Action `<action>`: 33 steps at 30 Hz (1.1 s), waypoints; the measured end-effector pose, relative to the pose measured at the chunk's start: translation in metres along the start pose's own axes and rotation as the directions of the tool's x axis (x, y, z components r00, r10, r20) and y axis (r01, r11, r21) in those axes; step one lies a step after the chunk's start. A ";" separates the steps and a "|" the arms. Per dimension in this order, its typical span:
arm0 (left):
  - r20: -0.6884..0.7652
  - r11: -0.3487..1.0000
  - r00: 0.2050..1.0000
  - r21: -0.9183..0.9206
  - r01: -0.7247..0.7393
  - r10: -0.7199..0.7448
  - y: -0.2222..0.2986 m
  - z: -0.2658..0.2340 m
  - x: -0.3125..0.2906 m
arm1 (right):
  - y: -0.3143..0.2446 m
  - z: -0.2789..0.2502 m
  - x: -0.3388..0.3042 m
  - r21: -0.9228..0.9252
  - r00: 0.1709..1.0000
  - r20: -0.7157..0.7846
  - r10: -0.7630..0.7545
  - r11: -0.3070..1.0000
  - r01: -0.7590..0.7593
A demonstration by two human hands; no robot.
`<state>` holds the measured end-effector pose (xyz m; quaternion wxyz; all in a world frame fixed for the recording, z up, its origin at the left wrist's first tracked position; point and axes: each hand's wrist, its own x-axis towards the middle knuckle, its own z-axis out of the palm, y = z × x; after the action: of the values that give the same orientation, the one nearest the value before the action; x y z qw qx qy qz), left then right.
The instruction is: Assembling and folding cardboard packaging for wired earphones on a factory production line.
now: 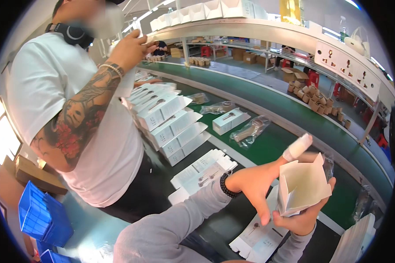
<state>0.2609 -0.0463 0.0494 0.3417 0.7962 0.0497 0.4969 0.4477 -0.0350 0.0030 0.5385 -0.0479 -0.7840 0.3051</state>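
Observation:
My right hand (303,220) grips a small white carton (289,193) from below and from its right side. The carton's top stands open toward me, flaps raised, and its inside shows pale. Beside its left wall is my left hand (260,182), thumb and forefinger spread wide, with a white wrap on one finger; its other fingers are partly hidden behind the carton. Whether the left hand touches the carton, I cannot tell. Beneath my hands lies a flat unfolded carton (259,236), and further left are more flat cartons (202,173) printed with a dark utensil-like picture.
Stacked white cartons (162,116) stand before a co-worker in a white shirt (87,131). On the green belt (276,151) lie a closed carton (230,120) and bagged parts (250,130). A white stack (353,241) stands at the lower right. Blue crates (44,215) sit left.

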 end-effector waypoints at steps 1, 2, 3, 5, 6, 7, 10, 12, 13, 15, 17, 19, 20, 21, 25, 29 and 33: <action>0.034 0.996 0.996 0.000 0.086 -0.086 -0.001 -0.002 -0.004 | -0.001 -0.003 0.000 -0.072 0.996 -0.034 0.083 0.994 -0.086; -0.041 0.999 0.998 -0.006 0.052 -0.052 -0.007 -0.003 -0.004 | 0.005 -0.001 -0.004 -0.049 0.995 -0.098 -0.013 0.999 0.009; -0.110 0.999 0.994 -0.032 0.014 -0.017 -0.014 -0.002 -0.001 | 0.002 0.001 -0.005 -0.099 0.993 -0.117 0.001 0.995 -0.013; -0.248 0.990 0.959 -0.046 0.130 -0.137 -0.018 -0.002 0.002 | -0.005 0.009 0.002 -0.013 0.862 -0.449 0.237 0.962 -0.272; -0.306 0.990 0.944 -0.098 0.098 -0.124 -0.018 0.000 0.007 | 0.003 0.001 0.003 -0.267 0.931 -0.362 0.051 0.951 -0.156; -0.376 0.990 0.917 -0.085 0.111 -0.135 -0.033 -0.003 0.000 | 0.006 0.005 0.009 -0.175 0.907 -0.406 0.108 0.966 -0.193; -0.426 0.989 0.898 -0.135 0.060 -0.113 -0.054 -0.002 0.011 | 0.014 -0.005 0.022 -0.124 0.825 -0.550 0.131 0.964 -0.235; -0.280 0.947 0.908 -0.170 0.273 -0.312 -0.060 -0.007 0.010 | 0.020 -0.014 0.029 -0.234 0.766 -0.637 0.083 0.926 -0.295; -0.234 0.939 0.910 -0.084 0.333 -0.343 -0.067 -0.007 0.013 | 0.020 -0.019 0.032 -0.175 0.750 -0.656 0.083 0.950 -0.258; -0.330 0.936 0.877 -0.065 0.347 -0.348 -0.082 0.004 0.018 | 0.027 -0.026 0.032 -0.058 0.704 -0.699 0.121 0.973 -0.224; -0.366 0.953 0.895 0.056 0.297 -0.257 -0.087 0.008 0.022 | 0.030 -0.029 0.036 -0.064 0.681 -0.724 0.109 0.973 -0.223; -0.387 0.945 0.880 0.058 0.321 -0.275 -0.083 0.011 0.024 | 0.038 -0.036 0.036 -0.056 0.695 -0.706 0.135 0.968 -0.245; -0.439 0.942 0.872 0.140 0.306 -0.218 -0.084 0.015 0.025 | 0.040 -0.036 0.035 0.070 0.702 -0.687 0.185 0.979 -0.190; -0.512 0.906 0.845 0.267 0.330 -0.157 -0.090 0.015 0.025 | 0.042 -0.037 0.034 0.199 0.714 -0.660 0.232 0.971 -0.132; -0.567 0.680 0.803 0.516 0.521 -0.184 -0.089 0.018 0.024 | 0.053 -0.048 0.020 -0.015 0.817 -0.509 0.269 0.947 -0.321; -0.241 0.600 0.963 0.755 0.264 -0.120 -0.088 0.017 0.020 | 0.050 -0.027 0.024 0.220 0.864 -0.288 0.414 0.906 -0.361; -0.191 0.757 0.972 0.612 0.228 -0.139 -0.076 0.012 0.023 | 0.045 -0.034 0.022 0.086 0.893 -0.364 0.266 0.964 -0.252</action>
<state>0.3022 0.0155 0.0180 0.0988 0.8205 0.3136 0.4677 0.4566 0.0250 0.0045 0.6328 -0.1990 -0.6484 0.3734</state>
